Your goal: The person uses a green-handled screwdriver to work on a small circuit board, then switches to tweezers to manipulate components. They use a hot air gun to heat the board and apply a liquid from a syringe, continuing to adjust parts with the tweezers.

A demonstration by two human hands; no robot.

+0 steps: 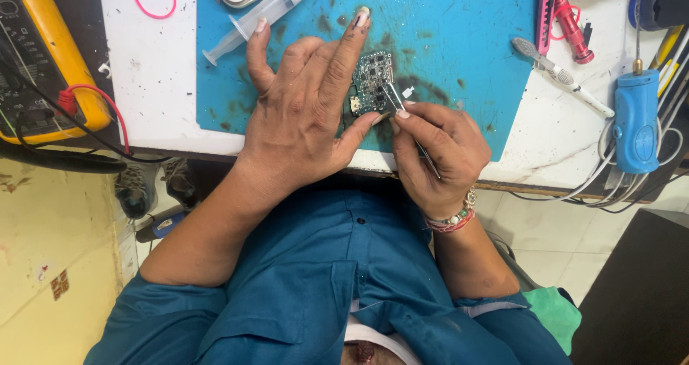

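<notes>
Circuit board (pixel 372 83) half hidden by left hand (pixel 301 114), tweezers (pixel 396 99) in right hand (pixel 434 153)

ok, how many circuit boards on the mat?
1: the board lies mid-mat, left hand steadying it, right hand holding tweezers on it. Hands may hide others.

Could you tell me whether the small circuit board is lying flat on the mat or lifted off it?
Flat: the circuit board lies face-up on the blue mat.
</notes>
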